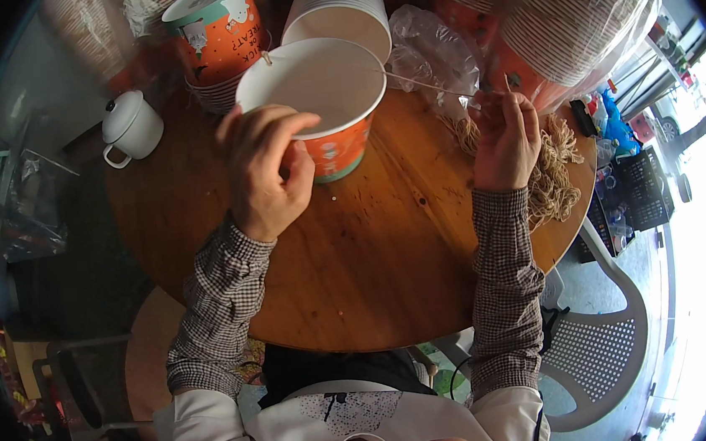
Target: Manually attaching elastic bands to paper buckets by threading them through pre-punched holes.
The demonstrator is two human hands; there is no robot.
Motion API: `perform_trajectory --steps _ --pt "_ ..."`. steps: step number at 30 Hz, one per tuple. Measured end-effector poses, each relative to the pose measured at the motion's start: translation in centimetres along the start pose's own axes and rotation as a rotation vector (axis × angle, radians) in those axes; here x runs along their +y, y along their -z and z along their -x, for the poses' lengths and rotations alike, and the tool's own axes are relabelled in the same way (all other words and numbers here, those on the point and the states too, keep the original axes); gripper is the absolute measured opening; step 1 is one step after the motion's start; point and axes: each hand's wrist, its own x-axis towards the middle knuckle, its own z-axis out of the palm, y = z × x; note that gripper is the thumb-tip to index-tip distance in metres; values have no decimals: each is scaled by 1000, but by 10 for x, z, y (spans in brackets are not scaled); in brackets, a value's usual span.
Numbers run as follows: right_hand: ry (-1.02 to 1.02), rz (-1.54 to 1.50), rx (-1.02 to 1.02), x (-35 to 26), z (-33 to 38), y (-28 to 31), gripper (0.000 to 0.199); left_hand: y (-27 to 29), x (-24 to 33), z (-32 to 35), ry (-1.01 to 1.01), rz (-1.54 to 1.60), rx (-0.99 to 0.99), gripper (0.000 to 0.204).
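A round paper bucket [332,151], white inside and orange with a green base outside, stands on the wooden table in front of me. My left hand [268,165] grips its near left rim, index finger over the inside and thumb against the outer wall. A thin beige cord [427,84] runs from the bucket's right side to my right hand [507,140], which pinches it between thumb and fingers. The short cord end sticks up above those fingers. At the far left rim sits a small beige knot [267,58]. Beneath and beside my right wrist lies a bundle of cords [553,182].
Printed orange buckets [215,35] are stacked behind on the left. A nested white stack [336,3] lies behind the bucket. Plastic-wrapped bucket stacks [575,20] stand far right, near a crumpled clear bag [435,49]. A white lidded mug [135,126] sits left; a chair [599,350] stands right.
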Motion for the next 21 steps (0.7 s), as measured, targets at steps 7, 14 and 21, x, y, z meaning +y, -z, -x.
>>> perform_trajectory --steps 7,14,21 --pt "-130 67 -111 20 24 -17 7 1 16 -1 -10 -91 -66 38" --pt "-198 181 -308 32 52 -34 6 -3 5 0 44 -63 -60 28" --pt "201 519 -759 28 75 -44 13 -1 4 0 64 58 76 10"
